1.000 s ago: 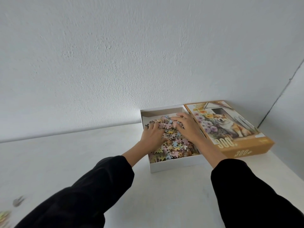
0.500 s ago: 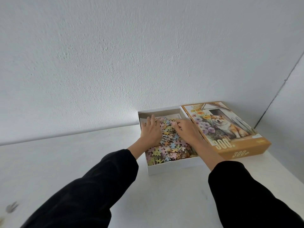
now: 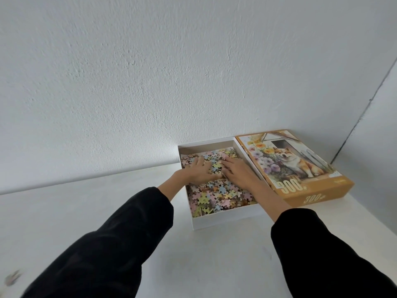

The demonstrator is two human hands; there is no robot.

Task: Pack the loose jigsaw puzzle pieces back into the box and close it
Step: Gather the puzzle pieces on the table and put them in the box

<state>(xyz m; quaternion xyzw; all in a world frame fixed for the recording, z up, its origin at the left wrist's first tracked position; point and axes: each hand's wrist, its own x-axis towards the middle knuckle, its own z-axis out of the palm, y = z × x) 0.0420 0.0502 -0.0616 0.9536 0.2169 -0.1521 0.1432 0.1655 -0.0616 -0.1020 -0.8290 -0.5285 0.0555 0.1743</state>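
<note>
Left hand and right hand: fingers extended, released, pressing flat on puzzle pieces inside box.

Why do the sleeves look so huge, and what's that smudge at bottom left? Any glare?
Head view: the wide-angle lens stretches the black sleeves near the frame's bottom edge. Head view, lower left: the smudge looks like a blurred loose puzzle piece on the white table. Head view: soft, even light, no glare on the orange cardboard lid.
</note>
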